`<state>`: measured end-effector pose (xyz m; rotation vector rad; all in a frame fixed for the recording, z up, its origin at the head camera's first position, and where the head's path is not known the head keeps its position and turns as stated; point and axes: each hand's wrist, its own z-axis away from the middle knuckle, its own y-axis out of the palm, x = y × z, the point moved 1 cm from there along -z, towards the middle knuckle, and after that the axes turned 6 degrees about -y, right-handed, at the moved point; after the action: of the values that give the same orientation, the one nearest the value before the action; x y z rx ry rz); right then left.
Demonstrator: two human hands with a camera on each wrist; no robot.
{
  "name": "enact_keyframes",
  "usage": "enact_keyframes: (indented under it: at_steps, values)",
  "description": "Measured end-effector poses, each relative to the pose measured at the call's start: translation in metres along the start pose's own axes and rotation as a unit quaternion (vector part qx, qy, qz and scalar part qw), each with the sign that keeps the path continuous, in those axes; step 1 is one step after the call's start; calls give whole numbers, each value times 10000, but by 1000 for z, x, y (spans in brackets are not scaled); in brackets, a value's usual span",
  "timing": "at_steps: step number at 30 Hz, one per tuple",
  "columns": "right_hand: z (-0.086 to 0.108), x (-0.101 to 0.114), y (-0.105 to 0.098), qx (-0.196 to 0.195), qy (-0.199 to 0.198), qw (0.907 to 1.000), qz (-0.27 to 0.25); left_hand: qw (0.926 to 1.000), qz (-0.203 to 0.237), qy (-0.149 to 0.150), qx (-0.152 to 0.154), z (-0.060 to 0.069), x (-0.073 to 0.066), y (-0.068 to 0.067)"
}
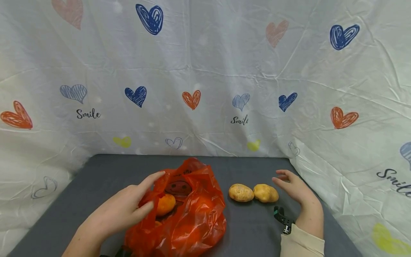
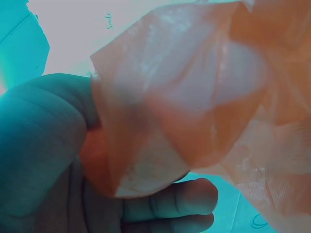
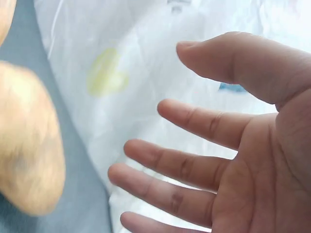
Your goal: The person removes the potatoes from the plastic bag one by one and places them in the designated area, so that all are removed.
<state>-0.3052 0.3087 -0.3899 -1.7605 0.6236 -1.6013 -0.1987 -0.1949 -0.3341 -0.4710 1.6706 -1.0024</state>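
Observation:
A red, see-through plastic bag (image 1: 202, 217) with a dark printed face stands on the grey table. Through its mouth shows a rounded orange-coloured item (image 1: 166, 205), whose kind I cannot tell. My left hand (image 1: 120, 208) holds the bag's left edge; in the left wrist view the plastic (image 2: 160, 97) lies between thumb and fingers and hides their tips. Two yellow-brown potatoes, a left one (image 1: 241, 193) and a right one (image 1: 265, 193), lie side by side right of the bag. Just beyond the right potato, my right hand (image 1: 295, 187) hovers with fingers spread, holding nothing.
The dark grey table (image 1: 253, 232) ends at a white curtain (image 1: 212, 125) printed with hearts and "Smile", which hangs behind it and along its sides. A small black device (image 1: 282, 218) is on the right wrist, above a beige sleeve (image 1: 302, 244).

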Motion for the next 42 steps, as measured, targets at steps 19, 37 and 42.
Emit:
enact_keyframes:
  at_steps: [19,37,42]
  values:
    - [-6,93,33,-253,-1500,9883,-91,9987,-201,129,-446,6,-5,-1]
    - [-6,137,74,0,-2320,9726,-121,9989,-140,238,-387,9,-7,1]
    - [-7,148,82,26,-2635,9645,-178,9989,-193,198,-369,5,-11,-1]
